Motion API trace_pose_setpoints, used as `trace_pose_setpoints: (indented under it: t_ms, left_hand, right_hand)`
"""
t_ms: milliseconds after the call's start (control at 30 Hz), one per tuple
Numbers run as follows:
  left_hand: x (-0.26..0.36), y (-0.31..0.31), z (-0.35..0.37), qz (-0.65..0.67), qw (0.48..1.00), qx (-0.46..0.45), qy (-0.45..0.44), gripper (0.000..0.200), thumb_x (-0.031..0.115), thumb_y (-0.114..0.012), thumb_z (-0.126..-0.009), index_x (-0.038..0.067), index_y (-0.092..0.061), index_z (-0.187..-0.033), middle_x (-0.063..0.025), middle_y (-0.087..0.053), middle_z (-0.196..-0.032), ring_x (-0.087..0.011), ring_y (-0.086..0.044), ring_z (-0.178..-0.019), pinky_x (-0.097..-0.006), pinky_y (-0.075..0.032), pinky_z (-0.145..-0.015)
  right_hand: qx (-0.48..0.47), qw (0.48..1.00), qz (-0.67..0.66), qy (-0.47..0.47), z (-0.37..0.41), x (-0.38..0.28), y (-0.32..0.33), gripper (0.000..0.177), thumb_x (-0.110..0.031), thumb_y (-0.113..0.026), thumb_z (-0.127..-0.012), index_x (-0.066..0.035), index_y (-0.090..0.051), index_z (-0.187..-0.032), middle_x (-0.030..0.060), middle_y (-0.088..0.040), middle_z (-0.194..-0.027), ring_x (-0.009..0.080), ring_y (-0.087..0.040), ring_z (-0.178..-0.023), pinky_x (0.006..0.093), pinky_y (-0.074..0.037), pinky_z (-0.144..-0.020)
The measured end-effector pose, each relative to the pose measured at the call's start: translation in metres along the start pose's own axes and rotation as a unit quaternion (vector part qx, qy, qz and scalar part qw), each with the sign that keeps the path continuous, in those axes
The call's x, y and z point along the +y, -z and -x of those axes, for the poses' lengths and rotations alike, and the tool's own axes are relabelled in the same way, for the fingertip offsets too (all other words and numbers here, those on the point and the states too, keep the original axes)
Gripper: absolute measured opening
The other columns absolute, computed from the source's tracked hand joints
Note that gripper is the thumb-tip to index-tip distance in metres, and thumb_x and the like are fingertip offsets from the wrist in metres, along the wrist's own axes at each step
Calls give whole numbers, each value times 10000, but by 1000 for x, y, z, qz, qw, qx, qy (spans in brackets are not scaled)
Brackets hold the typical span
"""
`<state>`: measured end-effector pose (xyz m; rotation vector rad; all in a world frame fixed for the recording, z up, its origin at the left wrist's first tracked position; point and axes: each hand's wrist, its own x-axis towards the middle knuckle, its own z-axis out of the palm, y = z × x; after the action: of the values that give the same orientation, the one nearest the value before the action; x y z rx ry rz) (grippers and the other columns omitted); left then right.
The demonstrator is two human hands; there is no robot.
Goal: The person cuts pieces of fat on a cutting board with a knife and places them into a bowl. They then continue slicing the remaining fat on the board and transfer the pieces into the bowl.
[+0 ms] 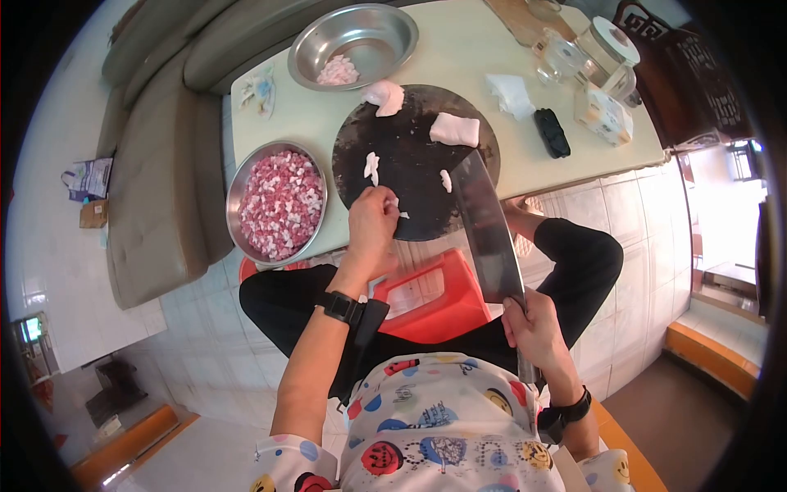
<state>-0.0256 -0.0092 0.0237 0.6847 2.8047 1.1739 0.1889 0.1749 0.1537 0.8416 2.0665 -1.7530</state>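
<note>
My right hand point(533, 330) is wrapped round the handle of a large cleaver point(489, 230), whose blade reaches over the right edge of the round dark chopping board point(414, 168). At the board's near left edge, my left hand point(375, 220) has its fingers closed at small white pieces; what they pinch is too small to name. A white strip point(371, 167) lies just beyond those fingers. Near the blade is a small white piece point(446, 180). Farther back on the board are a pale fatty block point(455, 129) and a pale folded piece point(384, 97).
A bowl of diced pink and white meat point(280, 205) stands left of the board. Behind it, a metal basin point(361, 47) holds white pieces. A black object point(552, 133), tissue pack point(604, 115) and clear jug point(605, 51) are at right. Below is a red stool point(434, 303).
</note>
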Motion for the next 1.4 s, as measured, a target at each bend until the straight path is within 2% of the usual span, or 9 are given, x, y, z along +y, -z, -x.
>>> trace_pose_setpoints:
  t_ms: [67,233,300,533,733,867,933,1133,1400]
  left_hand:
    - [8,0,-9,80,990,-34,114,91,27,-663,-790,4,-674,-877,-114,-656,-726,-169,-626,-639,-281,-485,-608]
    - [15,-10,-24,129,984,-82,92,187,-1,-646,-797,25,-687,-978,-99,-665,-759,-161,-616,-647,-274,-483,-618]
    - [7,-15,-27,77,996,-42,-35,222,-6,-660,-777,15,-675,-997,-101,-660,-805,-182,-617,-666,-293,-489,-630]
    - [-4,-4,-24,17,998,-45,27,223,-16,-657,-771,19,-673,-991,-114,-636,-864,-229,-623,-711,-330,-492,-653]
    - [-13,13,-19,55,996,-42,-63,183,-35,-645,-775,11,-681,-948,-121,-630,-912,-232,-632,-755,-317,-501,-682]
    - [-6,31,-3,73,995,-62,38,194,-32,-671,-750,8,-683,-940,-117,-639,-930,-254,-639,-826,-320,-503,-723]
    - [-9,32,5,80,991,-85,64,204,-29,-681,-740,9,-684,-940,-115,-638,-921,-259,-638,-841,-324,-503,-736]
    - [-17,12,22,-5,997,-16,-70,177,0,-701,-728,22,-682,-902,-117,-627,-881,-285,-624,-828,-350,-502,-720]
    - [-10,6,32,-7,998,38,-57,112,-4,-679,-734,0,-665,-845,-130,-615,-848,-299,-612,-776,-367,-492,-685]
  right_hand:
    - [5,1000,-3,-1,-1,0,1,189,-81,-446,-929,60,-553,-860,19,-473,-549,82,-462,-440,256,-378,-429]
    - [1,1000,-16,-11,-1,2,0,190,-91,-467,-933,67,-563,-890,18,-474,-552,82,-472,-448,255,-386,-435]
    - [1,1000,-19,-8,-2,3,-1,190,-92,-470,-932,68,-563,-888,19,-478,-553,82,-475,-448,255,-389,-435]
    - [-8,1000,15,-7,-7,0,-3,191,-93,-477,-927,80,-553,-896,35,-493,-557,96,-504,-452,266,-400,-434]
    - [-17,1000,16,-7,-11,-11,-6,183,-82,-472,-923,80,-554,-903,48,-503,-548,103,-500,-447,272,-404,-441]
    - [-23,1000,19,-8,-13,-9,-10,168,-70,-482,-915,81,-555,-919,72,-504,-540,127,-504,-460,291,-404,-457]
    - [-24,999,42,8,-14,-6,-13,153,-59,-505,-906,87,-550,-902,119,-483,-526,156,-504,-473,324,-399,-470]
    - [-28,991,96,85,-16,2,-26,156,-46,-540,-882,81,-514,-796,225,-465,-544,333,-490,-466,405,-391,-485]
    - [-29,977,167,129,-20,1,-31,176,-46,-535,-871,61,-472,-747,239,-489,-556,417,-521,-527,457,-409,-507]
